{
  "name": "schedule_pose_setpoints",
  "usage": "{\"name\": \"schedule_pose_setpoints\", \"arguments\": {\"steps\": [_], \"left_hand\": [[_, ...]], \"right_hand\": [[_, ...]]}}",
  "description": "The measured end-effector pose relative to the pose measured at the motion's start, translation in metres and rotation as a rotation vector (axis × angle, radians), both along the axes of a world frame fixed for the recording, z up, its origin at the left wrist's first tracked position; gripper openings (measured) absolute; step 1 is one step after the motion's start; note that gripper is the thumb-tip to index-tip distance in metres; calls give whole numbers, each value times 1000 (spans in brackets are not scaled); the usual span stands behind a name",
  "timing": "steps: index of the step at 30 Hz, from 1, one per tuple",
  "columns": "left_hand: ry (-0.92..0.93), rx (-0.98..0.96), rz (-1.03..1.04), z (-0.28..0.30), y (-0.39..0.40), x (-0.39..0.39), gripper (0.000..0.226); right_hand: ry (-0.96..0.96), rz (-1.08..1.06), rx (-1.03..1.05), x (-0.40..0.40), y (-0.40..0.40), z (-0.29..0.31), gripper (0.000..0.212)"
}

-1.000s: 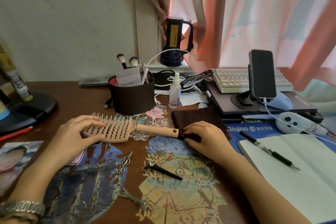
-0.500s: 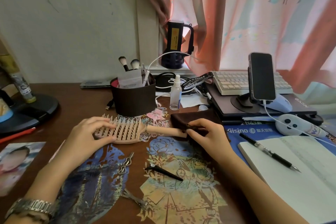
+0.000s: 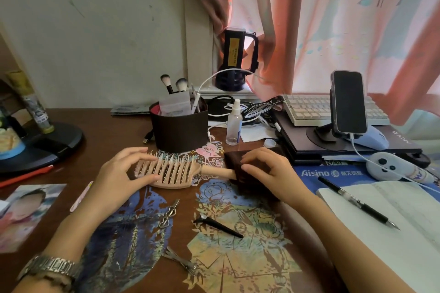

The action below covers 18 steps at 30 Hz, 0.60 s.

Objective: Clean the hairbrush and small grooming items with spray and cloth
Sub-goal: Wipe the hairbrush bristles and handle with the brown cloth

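A peach vented hairbrush [image 3: 173, 171] lies bristles up on the wooden desk. My left hand [image 3: 116, 181] grips its head from the left end, fingers over the far edge and thumb on the near edge. My right hand [image 3: 269, 171] holds a dark brown cloth [image 3: 240, 173] wrapped round the end of the brush handle. A small clear spray bottle [image 3: 234, 123] stands behind the cloth. In front lie a silver heart hair clip [image 3: 167, 213], a black hair clip [image 3: 217, 226] and silver clips [image 3: 182, 261].
A dark brown holder [image 3: 178, 131] with makeup brushes stands just behind the hairbrush. To the right are a phone on a stand [image 3: 348, 102], a keyboard [image 3: 309, 109], an open notebook with a pen [image 3: 357, 202] and a white controller [image 3: 390, 166]. A photo [image 3: 23, 209] lies at the left.
The cloth in my right hand has come up over the end of the brush handle and now covers it. My left hand keeps its hold on the brush head.
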State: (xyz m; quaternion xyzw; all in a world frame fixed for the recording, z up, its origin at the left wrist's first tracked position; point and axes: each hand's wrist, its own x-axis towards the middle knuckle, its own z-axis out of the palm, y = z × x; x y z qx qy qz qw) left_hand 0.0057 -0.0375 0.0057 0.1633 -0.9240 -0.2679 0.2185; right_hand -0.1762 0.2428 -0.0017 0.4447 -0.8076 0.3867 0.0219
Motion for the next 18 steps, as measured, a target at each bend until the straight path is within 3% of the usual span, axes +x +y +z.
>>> {"name": "schedule_pose_setpoints", "arguments": {"steps": [3, 6, 18], "left_hand": [[-5, 36, 18, 0, -2, 1, 44], [-5, 77, -7, -1, -3, 1, 46], [-18, 93, 1, -4, -3, -1, 45]], "right_hand": [[-89, 28, 159, -11, -2, 5, 34], [-105, 49, 214, -13, -2, -2, 35], [104, -43, 31, 6, -11, -17, 35]]}}
